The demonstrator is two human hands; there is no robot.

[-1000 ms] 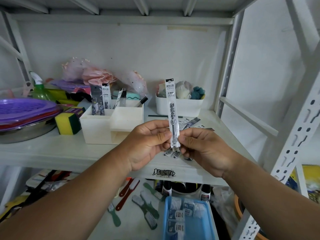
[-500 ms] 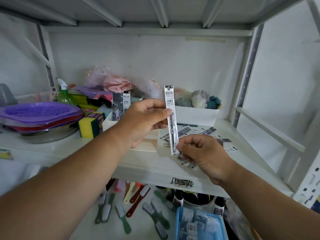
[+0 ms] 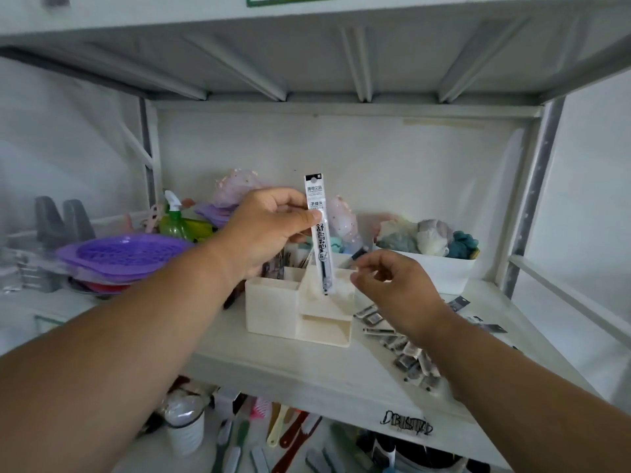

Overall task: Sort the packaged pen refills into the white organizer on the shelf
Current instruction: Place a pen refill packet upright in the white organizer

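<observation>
A packaged pen refill (image 3: 320,233), a narrow white and clear sleeve with black printed characters, is held upright above the white organizer (image 3: 298,310) on the shelf (image 3: 307,370). The left hand (image 3: 269,230) pinches it near the top, thumb on the front of the pack and the other fingers (image 3: 290,199) curled behind. The lower tip of the pack hangs over the organizer's raised middle compartment, though whether it touches the rim cannot be told.

The right hand (image 3: 392,291) is just beside the pack, to its right and a little lower, not touching it. Its fingers are loosely curled and slightly apart, and they hold nothing.

The organizer is a blocky white box with several open-topped compartments and a low open slot at the front. A few dark packs (image 3: 278,268) already stand in its rear left compartment.

To the right of the organizer, a loose pile of more packaged refills (image 3: 403,349) lies flat on the shelf, spreading toward the front edge. Behind the pile sits a white bin (image 3: 440,271) filled with soft pale and blue items.

To the left of the organizer is a stack of purple basket trays (image 3: 129,254), with a green spray bottle (image 3: 174,220) behind it. On the lower shelf beneath lie several brushes (image 3: 293,435).
</observation>
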